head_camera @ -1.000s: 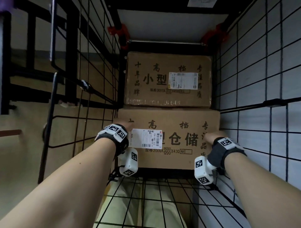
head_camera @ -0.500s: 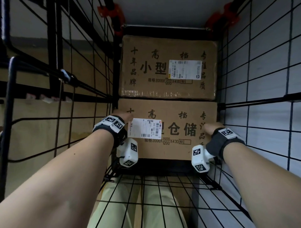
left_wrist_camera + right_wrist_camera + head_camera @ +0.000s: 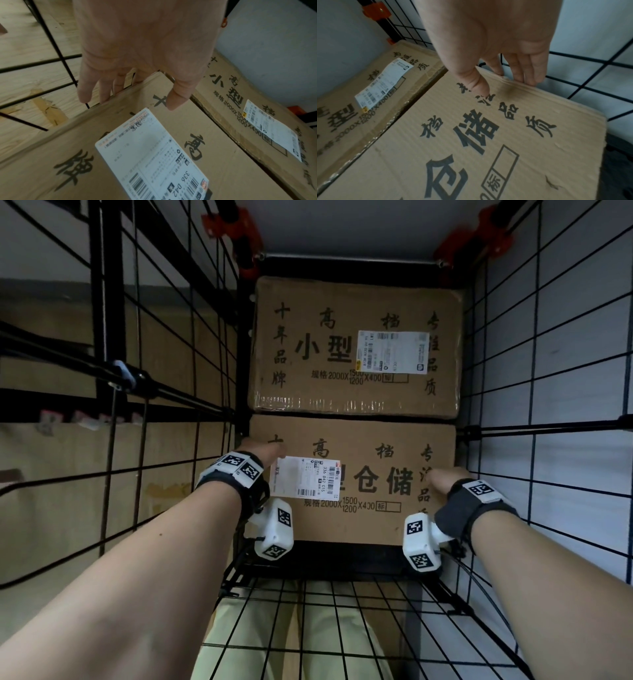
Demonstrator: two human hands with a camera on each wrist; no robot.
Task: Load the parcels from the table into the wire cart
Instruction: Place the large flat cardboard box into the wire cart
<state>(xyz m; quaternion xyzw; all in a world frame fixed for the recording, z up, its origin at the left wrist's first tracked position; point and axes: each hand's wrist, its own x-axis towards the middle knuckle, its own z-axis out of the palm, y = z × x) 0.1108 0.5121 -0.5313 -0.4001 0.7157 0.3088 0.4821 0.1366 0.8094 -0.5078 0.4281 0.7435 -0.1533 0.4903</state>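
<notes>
**Cardboard parcel gripped at both ends inside the wire cart**

Brown corrugated cardboard makes up the near parcel (image 3: pixel 352 484), a flat rectangular box printed with large black characters and carrying a white shipping label (image 3: pixel 305 477) towards its left end. It lies inside the black wire-grid cart (image 3: pixel 565 378), close against a second brown cardboard parcel (image 3: pixel 356 347) of the same print, which sits farther in and has its own white label (image 3: pixel 393 351) towards the right.

The left hand (image 3: pixel 142 44) grips the near parcel's left end: its thumb (image 3: pixel 178 100) presses on the printed top face while the other fingers (image 3: pixel 85 89) curl down over the edge, between the box and the cart's wire side. The right hand (image 3: pixel 494 35) grips the right end in mirror fashion, thumb (image 3: pixel 479 83) on top beside the printed column of characters, fingers (image 3: pixel 529 69) wrapped over the edge next to the right-hand mesh.

Red-orange clamps (image 3: pixel 236 231) sit at the cart's far corners. Each wrist wears a dark strap with white marker-tagged camera blocks (image 3: pixel 275 530). Below the cart's near wire panel, pale yellow-green trouser legs (image 3: pixel 253 638) show through.
</notes>
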